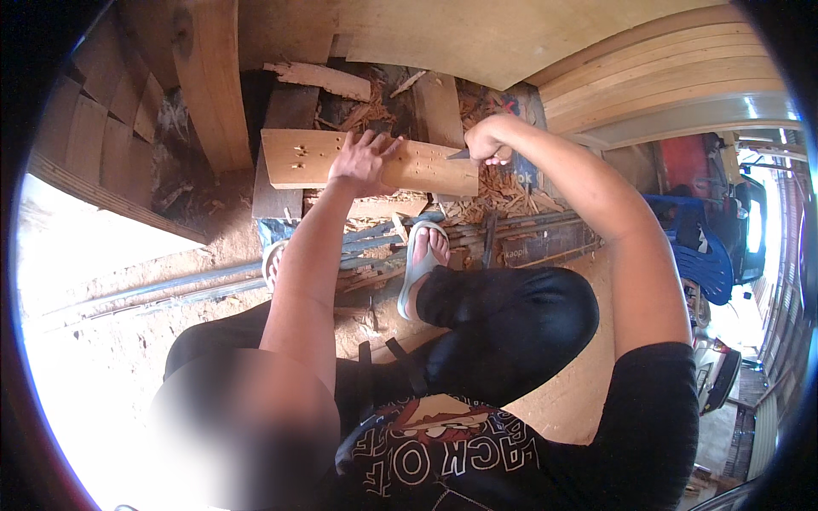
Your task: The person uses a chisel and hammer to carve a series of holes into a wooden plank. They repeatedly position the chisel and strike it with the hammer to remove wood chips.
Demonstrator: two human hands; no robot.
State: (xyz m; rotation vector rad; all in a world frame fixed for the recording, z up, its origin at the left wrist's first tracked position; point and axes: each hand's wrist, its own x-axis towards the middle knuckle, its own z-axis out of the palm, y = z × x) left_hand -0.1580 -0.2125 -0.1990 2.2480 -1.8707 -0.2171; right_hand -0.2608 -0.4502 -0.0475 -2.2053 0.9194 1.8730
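Observation:
A pale wooden board (294, 170) with several small dark holes and marks lies across two darker wooden supports in front of me. My left hand (362, 159) presses on the middle of the board, fingers spread towards its far edge. At the board's right end, my right hand (491, 140) is closed around a tool with a dark pointed blade (459, 155). The blade's tip points left, at the board's face. The tool's handle is hidden in my fist, so its exact kind is unclear.
Wood chips and splinters (532, 200) litter the ground around the supports. Long thin bars (204, 285) run across the floor near my sandalled feet. Stacked planks (656, 81) stand at the far right, a thick upright timber (213, 85) at left, and a blue plastic chair (703, 255) at right.

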